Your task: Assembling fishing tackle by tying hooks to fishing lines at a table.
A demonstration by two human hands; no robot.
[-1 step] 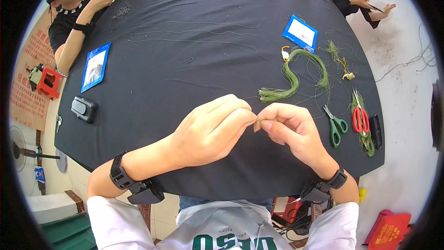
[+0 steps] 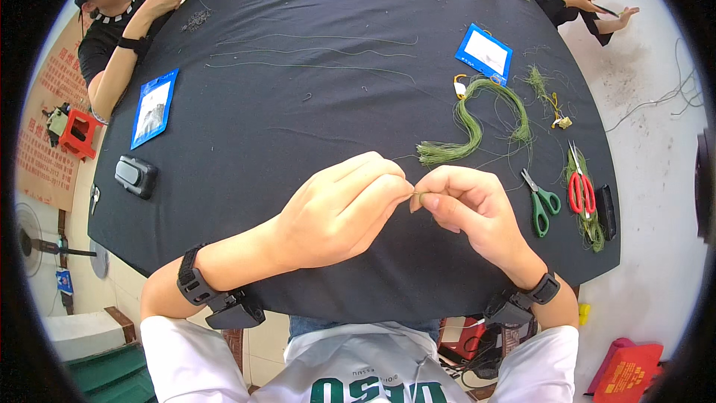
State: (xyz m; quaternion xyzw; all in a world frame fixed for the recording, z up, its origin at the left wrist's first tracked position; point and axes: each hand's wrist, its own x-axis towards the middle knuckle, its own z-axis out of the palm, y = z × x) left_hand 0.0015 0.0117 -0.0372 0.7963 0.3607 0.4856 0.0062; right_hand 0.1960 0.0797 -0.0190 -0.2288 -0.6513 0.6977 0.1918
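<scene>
My left hand (image 2: 339,213) and my right hand (image 2: 477,213) meet fingertip to fingertip above the near part of the black-covered table. Both are closed in a pinch on a thin green line (image 2: 416,193), a short bit of which shows between them. Anything smaller inside the fingers is hidden. A loose strand reaches from the fingers toward a bundle of green line (image 2: 470,123) lying curved beyond my right hand. Farther off, several single strands (image 2: 313,51) are laid out side by side. Two small hooks (image 2: 307,96) lie nearer than those strands.
Green-handled scissors (image 2: 542,205) and red-handled scissors (image 2: 580,190), the latter on more green line, lie at right. Blue-edged packets (image 2: 154,110) rest at left and far right. A black case (image 2: 136,176) stands at left. Two other people sit around the far side, hands raised.
</scene>
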